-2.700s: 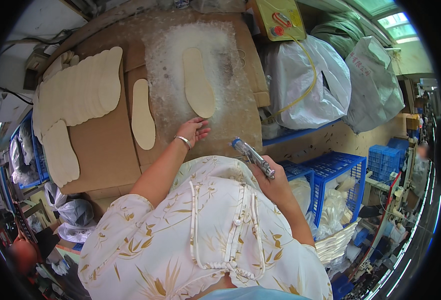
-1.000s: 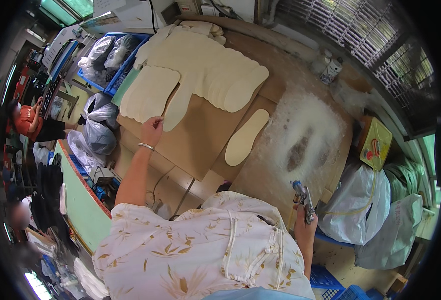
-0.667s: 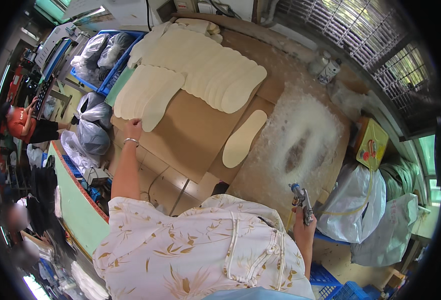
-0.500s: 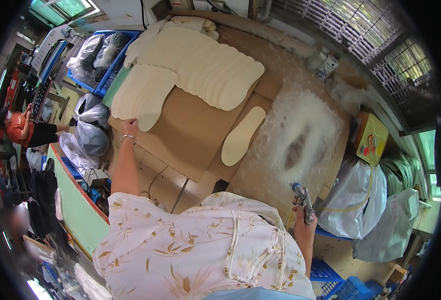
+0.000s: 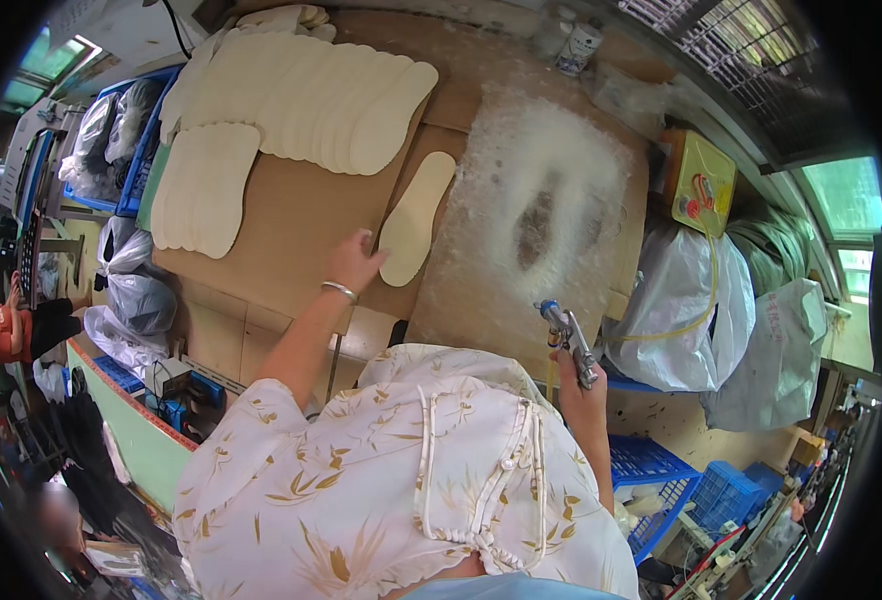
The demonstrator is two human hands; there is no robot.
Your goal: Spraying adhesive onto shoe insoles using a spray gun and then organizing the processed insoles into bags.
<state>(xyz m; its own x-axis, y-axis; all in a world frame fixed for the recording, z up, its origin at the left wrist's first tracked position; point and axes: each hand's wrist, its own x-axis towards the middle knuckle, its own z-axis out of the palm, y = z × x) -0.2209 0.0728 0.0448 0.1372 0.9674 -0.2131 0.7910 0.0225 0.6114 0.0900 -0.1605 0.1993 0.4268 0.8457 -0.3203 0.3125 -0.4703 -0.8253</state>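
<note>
One cream insole (image 5: 418, 220) lies by itself on the brown cardboard, left of a patch crusted with whitish residue (image 5: 491, 150). My left hand (image 5: 355, 264) is beside its lower left edge, fingers a little apart and nothing in them. In my right hand (image 5: 583, 395) is a metal spray gun (image 5: 573, 345), its blue-tipped front pointing up and left at the near edge of the crusted patch. Overlapping cream insoles (image 5: 331, 100) form a long row at the back, and a shorter row of insoles (image 5: 201, 190) lies at the left.
A yellow can (image 5: 706, 180) with a thin yellow hose stands to the right, above white plastic bags (image 5: 686, 320). A bottle (image 5: 579, 48) is at the back. Blue crates (image 5: 651, 480) sit low on the right; bagged goods fill a blue crate at the far left. Another person (image 5: 6, 325) is at the left.
My left hand has left the shorter row of insoles and moved right to the single insole. My right hand still holds the spray gun. The view has shifted to the right.
</note>
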